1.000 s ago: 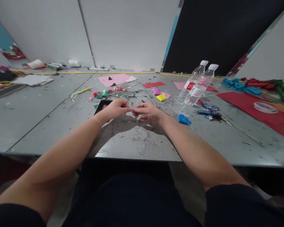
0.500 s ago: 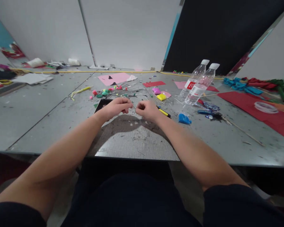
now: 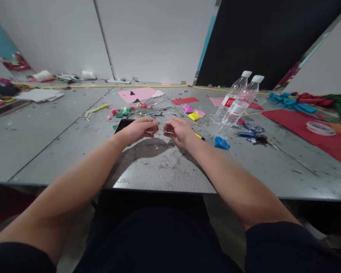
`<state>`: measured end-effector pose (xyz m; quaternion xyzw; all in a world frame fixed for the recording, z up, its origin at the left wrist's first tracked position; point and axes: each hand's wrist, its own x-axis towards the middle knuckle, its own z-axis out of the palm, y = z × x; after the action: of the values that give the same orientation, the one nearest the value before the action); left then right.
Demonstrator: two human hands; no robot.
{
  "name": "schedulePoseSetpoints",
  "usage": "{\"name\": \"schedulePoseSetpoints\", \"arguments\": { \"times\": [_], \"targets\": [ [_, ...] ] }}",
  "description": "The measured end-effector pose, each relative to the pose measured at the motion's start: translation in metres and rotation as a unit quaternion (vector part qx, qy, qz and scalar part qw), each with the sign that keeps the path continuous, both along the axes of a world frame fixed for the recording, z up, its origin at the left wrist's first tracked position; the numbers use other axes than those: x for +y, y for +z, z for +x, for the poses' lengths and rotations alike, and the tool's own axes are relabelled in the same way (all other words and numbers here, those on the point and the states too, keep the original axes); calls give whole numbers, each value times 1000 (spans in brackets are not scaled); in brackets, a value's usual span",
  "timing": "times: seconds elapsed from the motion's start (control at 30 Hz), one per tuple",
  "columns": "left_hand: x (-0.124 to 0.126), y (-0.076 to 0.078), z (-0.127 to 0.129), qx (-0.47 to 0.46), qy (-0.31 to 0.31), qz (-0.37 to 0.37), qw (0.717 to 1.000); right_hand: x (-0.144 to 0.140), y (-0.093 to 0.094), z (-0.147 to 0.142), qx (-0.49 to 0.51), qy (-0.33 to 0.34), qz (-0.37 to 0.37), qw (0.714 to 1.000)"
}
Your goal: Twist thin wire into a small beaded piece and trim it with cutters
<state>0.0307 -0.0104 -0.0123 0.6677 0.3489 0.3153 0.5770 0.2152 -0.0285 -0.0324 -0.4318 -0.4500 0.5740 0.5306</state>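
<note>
Just above the middle of the table, my left hand (image 3: 143, 128) has its fingers curled in a pinch. Whatever lies between its fingertips is too small to make out. My right hand (image 3: 179, 132) faces it across a narrow gap, thumb and fingers closed on a thin wire (image 3: 165, 132). A black flat object (image 3: 122, 124) lies partly hidden behind my left hand. Beside my right wrist, a yellow and black cutter (image 3: 199, 136) shows in part. Thin dark strands (image 3: 157, 144) rest on the tabletop below both hands.
Two clear plastic bottles (image 3: 238, 106) stand to the right. Near them lie a blue packet (image 3: 221, 143), a yellow packet (image 3: 193, 116), blue-handled pliers (image 3: 248, 135) and red sheets (image 3: 298, 127). Pink and green bits (image 3: 126, 110) are scattered behind my hands. The table's front edge (image 3: 165, 190) runs before me.
My hands have drawn slightly apart at the fingertips. My right hand has turned a little, so its fingers and the thin wire show more clearly.
</note>
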Motion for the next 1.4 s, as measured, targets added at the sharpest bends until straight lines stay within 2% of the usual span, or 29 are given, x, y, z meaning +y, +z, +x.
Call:
{"name": "schedulePoseSetpoints", "arguments": {
  "times": [0.2, 0.37, 0.67, 0.77, 0.87, 0.97, 1.07, 1.27, 1.4],
  "targets": [
    [4, -2, 3, -34, 39, -20, 998, 6, 1, 6, 2, -11, 16, 1000],
    [0, 2, 4, -58, 30, -44, 997, 12, -1, 14, 2, 17, 53, 998],
    [-5, 3, 10, -1, 36, -42, 998, 9, 1, 13, 9, 30, -18, 999],
    [-6, 3, 10, 26, 43, -14, 999, 9, -1, 10, 9, -5, -13, 1000],
    [-6, 3, 8, 82, 38, 59, 994, 8, -1, 6, 0, -14, -22, 1000],
    [-5, 2, 7, 145, 51, 154, 976, 6, 0, 4, 21, -16, -31, 999],
    [-4, 2, 9, 162, 82, 214, 960, 6, 2, 4, 38, -26, -39, 998],
    [-6, 6, 11, 167, 96, 229, 954, 8, 3, 9, 20, -2, 6, 1000],
    [-3, 5, 6, 156, 111, 211, 959, 7, 6, 15, -50, -4, 27, 998]
  ]
}}
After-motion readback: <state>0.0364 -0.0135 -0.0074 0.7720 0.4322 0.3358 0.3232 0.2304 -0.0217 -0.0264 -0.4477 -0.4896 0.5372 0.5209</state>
